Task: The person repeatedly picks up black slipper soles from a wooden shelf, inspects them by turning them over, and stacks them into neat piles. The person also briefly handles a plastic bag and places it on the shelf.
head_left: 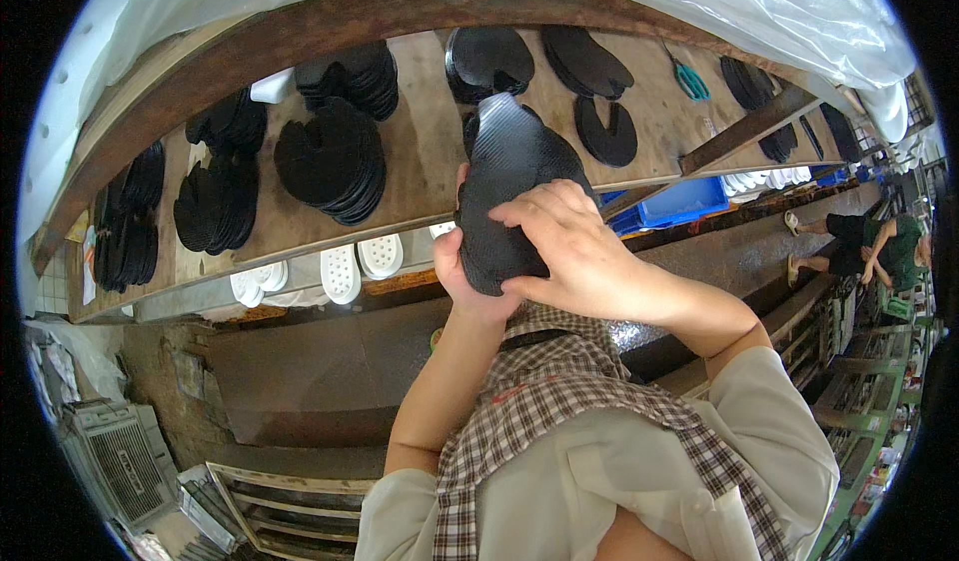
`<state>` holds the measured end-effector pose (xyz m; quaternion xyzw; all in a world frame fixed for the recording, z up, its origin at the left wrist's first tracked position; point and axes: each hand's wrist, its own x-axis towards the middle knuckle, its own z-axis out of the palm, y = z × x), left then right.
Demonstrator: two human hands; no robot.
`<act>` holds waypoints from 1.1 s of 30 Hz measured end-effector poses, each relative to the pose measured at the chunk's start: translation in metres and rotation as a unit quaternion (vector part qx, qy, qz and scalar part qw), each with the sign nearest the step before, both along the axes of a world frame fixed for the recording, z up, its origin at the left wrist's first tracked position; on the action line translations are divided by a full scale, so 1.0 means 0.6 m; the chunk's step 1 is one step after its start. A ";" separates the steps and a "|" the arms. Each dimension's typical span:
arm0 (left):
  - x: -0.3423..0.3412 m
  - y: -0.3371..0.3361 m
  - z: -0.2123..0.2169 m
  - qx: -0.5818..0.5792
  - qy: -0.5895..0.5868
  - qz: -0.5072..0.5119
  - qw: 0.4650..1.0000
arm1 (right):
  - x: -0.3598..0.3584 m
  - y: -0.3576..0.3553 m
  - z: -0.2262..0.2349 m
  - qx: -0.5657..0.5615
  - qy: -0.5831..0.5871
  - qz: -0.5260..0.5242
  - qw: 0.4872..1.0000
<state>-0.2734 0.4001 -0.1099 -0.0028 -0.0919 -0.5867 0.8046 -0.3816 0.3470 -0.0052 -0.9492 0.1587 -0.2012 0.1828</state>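
Note:
In front of my chest I hold a bundle of black, textured, sole-shaped sheets (514,166), tilted up toward the shelf. My left hand (470,276) wraps round its lower left edge from beneath. Across its lower right side lies my right hand (564,236), fingers bent over the top face and thumb at the bottom edge. How many sheets are in the bundle, I cannot tell. Just beyond it on the wooden shelf are a stack of rounded black pieces (489,58) and a notched, horseshoe-like black piece (606,133).
More stacks of black cut pieces (330,161) stand along the shelf (425,151) to the left. Teal-handled scissors (689,81) lie to the right. Below are white perforated clogs (340,273) and a blue bin (684,201). Another person (889,251) is far right.

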 end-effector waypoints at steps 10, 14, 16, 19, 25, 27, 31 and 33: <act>-0.001 0.026 -0.021 0.012 0.009 -0.027 1.000 | -0.005 -0.004 0.004 -0.024 0.017 0.078 0.997; -0.004 0.050 -0.020 0.129 -0.053 0.032 0.990 | -0.009 0.002 0.005 0.051 0.034 0.110 0.992; -0.002 0.064 -0.022 0.142 -0.041 0.023 0.989 | -0.011 0.000 0.004 0.082 0.039 0.133 0.987; 0.004 0.084 -0.033 0.092 0.001 0.003 0.996 | -0.008 -0.003 -0.003 0.092 -0.004 0.157 0.983; 0.016 0.103 -0.069 0.120 0.040 0.017 0.992 | -0.017 -0.009 0.011 0.037 -0.154 0.118 0.980; 0.015 0.108 -0.073 0.170 0.047 0.027 0.984 | -0.032 -0.030 0.024 0.069 -0.246 0.069 0.964; 0.011 0.120 -0.065 0.169 0.059 0.007 0.984 | -0.049 -0.110 0.009 -0.123 -0.282 -0.033 0.951; 0.009 0.124 -0.056 0.151 0.064 0.003 0.987 | -0.032 -0.144 -0.036 -0.179 -0.237 0.002 0.955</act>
